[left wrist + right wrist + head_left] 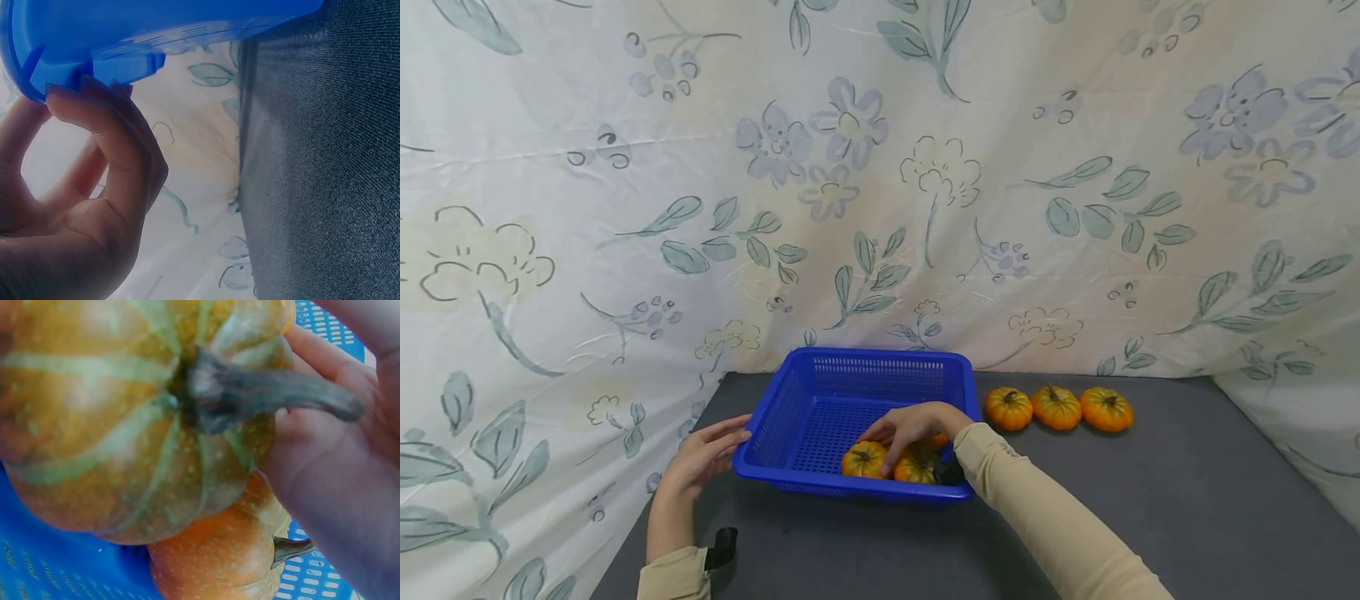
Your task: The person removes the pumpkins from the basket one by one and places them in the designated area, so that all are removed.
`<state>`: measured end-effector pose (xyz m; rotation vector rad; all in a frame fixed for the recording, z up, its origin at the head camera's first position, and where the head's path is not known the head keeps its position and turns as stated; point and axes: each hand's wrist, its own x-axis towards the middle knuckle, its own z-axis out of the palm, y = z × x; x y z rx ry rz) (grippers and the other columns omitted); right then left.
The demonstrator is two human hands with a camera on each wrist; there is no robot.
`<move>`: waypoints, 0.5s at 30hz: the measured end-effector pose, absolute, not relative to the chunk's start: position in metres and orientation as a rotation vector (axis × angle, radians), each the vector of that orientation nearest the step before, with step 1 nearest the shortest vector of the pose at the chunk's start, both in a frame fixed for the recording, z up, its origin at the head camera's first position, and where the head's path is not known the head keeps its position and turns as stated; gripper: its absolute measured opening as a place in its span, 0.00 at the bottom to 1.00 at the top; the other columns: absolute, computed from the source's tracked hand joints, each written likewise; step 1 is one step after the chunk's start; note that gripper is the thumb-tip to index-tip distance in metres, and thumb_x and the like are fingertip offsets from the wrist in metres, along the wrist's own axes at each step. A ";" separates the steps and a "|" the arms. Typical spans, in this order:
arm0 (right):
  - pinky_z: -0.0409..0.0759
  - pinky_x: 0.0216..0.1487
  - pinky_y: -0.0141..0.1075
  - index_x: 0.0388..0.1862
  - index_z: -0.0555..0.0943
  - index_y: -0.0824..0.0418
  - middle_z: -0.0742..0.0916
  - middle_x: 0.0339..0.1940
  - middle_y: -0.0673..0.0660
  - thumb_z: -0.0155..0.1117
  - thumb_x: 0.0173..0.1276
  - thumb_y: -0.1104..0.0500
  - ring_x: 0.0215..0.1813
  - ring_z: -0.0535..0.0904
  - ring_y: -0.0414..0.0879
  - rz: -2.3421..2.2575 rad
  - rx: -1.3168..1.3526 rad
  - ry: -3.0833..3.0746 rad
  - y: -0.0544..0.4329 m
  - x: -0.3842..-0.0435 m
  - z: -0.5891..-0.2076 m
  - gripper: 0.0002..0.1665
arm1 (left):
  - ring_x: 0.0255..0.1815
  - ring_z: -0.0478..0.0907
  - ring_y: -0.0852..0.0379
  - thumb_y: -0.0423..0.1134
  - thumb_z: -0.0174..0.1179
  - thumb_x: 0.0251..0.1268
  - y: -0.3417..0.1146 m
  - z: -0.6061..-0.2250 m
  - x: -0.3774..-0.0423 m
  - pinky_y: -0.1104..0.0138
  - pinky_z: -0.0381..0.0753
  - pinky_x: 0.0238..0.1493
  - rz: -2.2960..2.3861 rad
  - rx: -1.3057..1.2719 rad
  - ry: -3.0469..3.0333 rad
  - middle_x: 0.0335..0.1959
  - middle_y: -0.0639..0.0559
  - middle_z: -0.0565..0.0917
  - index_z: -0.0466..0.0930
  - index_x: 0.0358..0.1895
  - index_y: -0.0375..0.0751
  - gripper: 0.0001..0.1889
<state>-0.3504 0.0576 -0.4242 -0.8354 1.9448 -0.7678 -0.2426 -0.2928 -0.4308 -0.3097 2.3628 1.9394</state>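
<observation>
A blue plastic basket (857, 483) with mesh sides stands at the middle back of the dark table. My left hand (700, 458) holds its rim at the near left corner; in the left wrist view its curled fingers (119, 131) meet the rim's underside. Inside the basket, my right hand (917, 425) grips a small orange pumpkin (862, 459), thumb on the right side and fingers behind it. Another pumpkin (916, 464) sits under that wrist, its green stripes and stem large in the right wrist view. A third pumpkin (937, 442) is partly hidden behind the hand.
Three more orange pumpkins stand in a row to the right of the basket: one near it (1008, 409), a middle pumpkin (1057, 407) and an outer pumpkin (1107, 409). A floral cloth (880, 208) hangs behind and beside the dark tabletop (1150, 500).
</observation>
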 end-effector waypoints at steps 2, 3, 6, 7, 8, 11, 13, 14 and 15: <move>0.67 0.72 0.46 0.71 0.70 0.49 0.77 0.69 0.49 0.70 0.63 0.58 0.71 0.70 0.46 -0.754 -0.853 1.937 0.057 -0.351 -0.425 0.37 | 0.44 0.83 0.64 0.46 0.65 0.64 -0.293 -0.431 -0.243 0.65 0.81 0.46 1.942 -0.304 2.364 0.49 0.61 0.85 0.67 0.70 0.37 0.33; 0.67 0.72 0.45 0.71 0.70 0.49 0.77 0.69 0.49 0.70 0.63 0.58 0.71 0.70 0.46 -0.751 -0.859 1.933 0.056 -0.352 -0.426 0.37 | 0.43 0.83 0.65 0.45 0.65 0.64 -0.293 -0.431 -0.243 0.65 0.81 0.46 1.941 -0.303 2.366 0.48 0.61 0.85 0.67 0.70 0.37 0.33; 0.68 0.71 0.44 0.72 0.69 0.50 0.76 0.69 0.51 0.70 0.63 0.60 0.72 0.70 0.47 -0.741 -0.876 1.927 0.055 -0.352 -0.426 0.38 | 0.43 0.83 0.65 0.45 0.64 0.64 -0.293 -0.431 -0.243 0.65 0.80 0.45 1.938 -0.291 2.372 0.47 0.64 0.84 0.68 0.70 0.37 0.32; 0.67 0.72 0.44 0.72 0.68 0.50 0.76 0.69 0.51 0.69 0.63 0.60 0.72 0.69 0.47 -0.740 -0.880 1.926 0.055 -0.352 -0.425 0.38 | 0.43 0.83 0.65 0.45 0.64 0.64 -0.293 -0.431 -0.243 0.65 0.80 0.45 1.939 -0.290 2.370 0.46 0.64 0.84 0.68 0.70 0.38 0.32; 0.67 0.72 0.44 0.72 0.68 0.50 0.76 0.70 0.51 0.69 0.63 0.61 0.72 0.69 0.47 -0.741 -0.877 1.926 0.055 -0.352 -0.425 0.38 | 0.43 0.83 0.65 0.45 0.65 0.64 -0.293 -0.431 -0.243 0.65 0.80 0.45 1.941 -0.289 2.368 0.46 0.65 0.84 0.68 0.70 0.38 0.32; 0.66 0.72 0.44 0.72 0.68 0.52 0.75 0.70 0.51 0.69 0.64 0.61 0.73 0.68 0.47 -0.748 -0.880 1.924 0.055 -0.353 -0.425 0.38 | 0.43 0.83 0.65 0.45 0.65 0.64 -0.293 -0.431 -0.242 0.65 0.80 0.45 1.943 -0.284 2.363 0.45 0.65 0.85 0.68 0.69 0.38 0.32; 0.66 0.73 0.45 0.72 0.68 0.54 0.75 0.70 0.52 0.68 0.64 0.62 0.74 0.68 0.48 -0.765 -0.887 1.921 0.056 -0.353 -0.425 0.37 | 0.43 0.83 0.65 0.45 0.65 0.64 -0.293 -0.431 -0.242 0.65 0.81 0.45 1.944 -0.289 2.361 0.45 0.65 0.85 0.68 0.70 0.37 0.32; 0.65 0.73 0.45 0.72 0.69 0.55 0.75 0.70 0.53 0.68 0.64 0.63 0.74 0.68 0.49 -0.776 -0.890 1.920 0.056 -0.353 -0.425 0.37 | 0.43 0.83 0.65 0.45 0.65 0.64 -0.293 -0.431 -0.243 0.65 0.81 0.45 1.944 -0.290 2.362 0.45 0.65 0.85 0.68 0.70 0.37 0.32; 0.65 0.73 0.45 0.72 0.69 0.55 0.76 0.70 0.53 0.68 0.64 0.63 0.74 0.68 0.49 -0.787 -0.888 1.920 0.057 -0.353 -0.426 0.36 | 0.43 0.83 0.65 0.45 0.64 0.64 -0.293 -0.431 -0.243 0.65 0.80 0.45 1.941 -0.290 2.364 0.45 0.65 0.85 0.68 0.70 0.37 0.32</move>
